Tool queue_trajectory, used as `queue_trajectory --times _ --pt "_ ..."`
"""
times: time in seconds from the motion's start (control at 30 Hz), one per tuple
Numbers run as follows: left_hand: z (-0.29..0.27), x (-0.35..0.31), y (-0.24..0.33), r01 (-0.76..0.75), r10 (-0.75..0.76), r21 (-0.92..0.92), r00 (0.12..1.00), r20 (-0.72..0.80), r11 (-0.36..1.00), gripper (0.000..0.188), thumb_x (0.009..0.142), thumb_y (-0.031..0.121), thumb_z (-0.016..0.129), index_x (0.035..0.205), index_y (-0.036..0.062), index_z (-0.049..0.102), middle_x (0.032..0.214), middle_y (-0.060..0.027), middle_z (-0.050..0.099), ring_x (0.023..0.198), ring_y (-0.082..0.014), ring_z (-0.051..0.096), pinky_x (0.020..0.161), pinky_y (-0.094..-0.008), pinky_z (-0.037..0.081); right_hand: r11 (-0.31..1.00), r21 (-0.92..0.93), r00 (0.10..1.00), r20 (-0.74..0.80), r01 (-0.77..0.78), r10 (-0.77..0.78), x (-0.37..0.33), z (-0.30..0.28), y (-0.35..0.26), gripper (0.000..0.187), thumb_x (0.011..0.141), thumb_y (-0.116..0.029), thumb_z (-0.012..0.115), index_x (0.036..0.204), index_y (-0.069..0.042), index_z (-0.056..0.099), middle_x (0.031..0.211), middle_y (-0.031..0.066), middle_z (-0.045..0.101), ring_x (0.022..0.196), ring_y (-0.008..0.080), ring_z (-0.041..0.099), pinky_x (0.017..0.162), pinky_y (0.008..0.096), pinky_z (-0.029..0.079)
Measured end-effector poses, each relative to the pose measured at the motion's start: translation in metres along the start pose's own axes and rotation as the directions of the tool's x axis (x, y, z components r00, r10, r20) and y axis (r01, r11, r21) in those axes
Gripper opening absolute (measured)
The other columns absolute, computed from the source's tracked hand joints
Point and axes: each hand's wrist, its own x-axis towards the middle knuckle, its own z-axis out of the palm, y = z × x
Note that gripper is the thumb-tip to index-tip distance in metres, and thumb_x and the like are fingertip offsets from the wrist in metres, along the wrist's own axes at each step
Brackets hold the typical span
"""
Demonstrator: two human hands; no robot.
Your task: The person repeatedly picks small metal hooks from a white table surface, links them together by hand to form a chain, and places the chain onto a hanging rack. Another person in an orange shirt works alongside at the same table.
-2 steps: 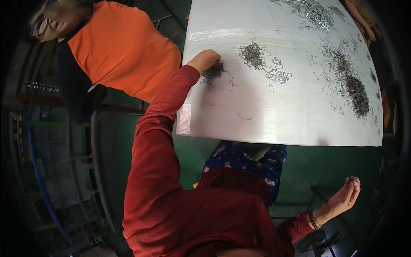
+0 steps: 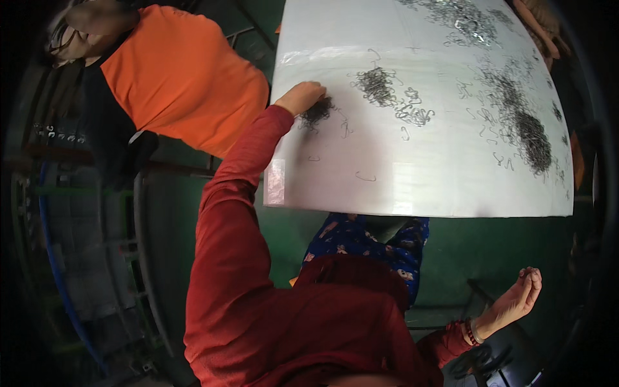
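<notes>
The left hand [image 2: 300,98] is over the table [image 2: 348,193], its fingertips at the upper edge of a dark pile [image 2: 315,116] of wire hooks. The fingers are bent, but their tips face away and I cannot tell whether they are together, apart or clamped on a hook; the hand hides the pile's upper left part. Below and right of these fingers lie a few loose hooks [image 2: 366,177], some blurred into the shadow.

Farther right of the left fingers is a second pile [image 2: 377,87], so tangled that single hooks are hard to pick out, with a paler cluster [image 2: 412,115] touching or just beside it. Well to their right is a long pile [image 2: 534,138]; up and right, a shiny pile [image 2: 471,26] is cut off by the top edge.

The right hand [image 2: 506,308] hangs beyond the table's near edge, well below the long pile. Its fingers lie close side by side, half curled; whether the thumb meets them, or anything sits between, I cannot tell.

Left of the left fingers is a co-worker in an orange shirt [image 2: 187,80]; far right, another person's arm [image 2: 540,31] is mostly cut off.
</notes>
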Motion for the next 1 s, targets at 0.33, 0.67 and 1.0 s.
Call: queue_trajectory --times 0.33,0.67,1.0 --pt "-0.019 -0.012 0.008 0.062 -0.075 -0.062 0.969 -0.234 0.996 0.008 0.086 0.005 0.049 0.091 0.0007 0.053 0.086 -0.0212 0.058 0.086 -0.0397 0.058 0.075 -0.0452 0.046 0.89 -0.434 0.902 0.427 0.138 0.069 0.001 0.118 0.057 0.019 0.095 -0.006 0.05 0.106 0.0 0.065 0.103 0.0067 0.059 0.087 0.0114 0.057 0.077 0.0244 0.048" --pt "-0.01 -0.023 0.107 0.04 -0.308 -0.548 0.86 -0.407 0.835 0.022 0.094 0.016 0.058 0.091 -0.0046 0.063 0.071 -0.0082 0.059 0.063 -0.0171 0.052 0.06 -0.0306 0.044 0.756 -0.53 0.877 0.465 0.384 -0.12 -0.037 0.351 0.25 0.014 0.078 -0.001 0.05 0.085 0.006 0.059 0.11 0.028 0.055 0.101 0.0419 0.052 0.086 0.0479 0.047" --pt "-0.02 -0.001 0.234 0.085 -0.369 -0.889 0.924 -0.098 0.449 0.021 0.095 0.013 0.057 0.103 -0.005 0.063 0.087 -0.0088 0.065 0.076 -0.0126 0.059 0.065 -0.0249 0.047 0.949 -0.178 0.794 0.52 -0.26 0.315 -0.029 0.296 0.175 0.015 0.071 -0.01 0.072 0.072 0.002 0.063 0.068 0.0174 0.065 0.05 0.0238 0.061 0.051 0.0345 0.05"
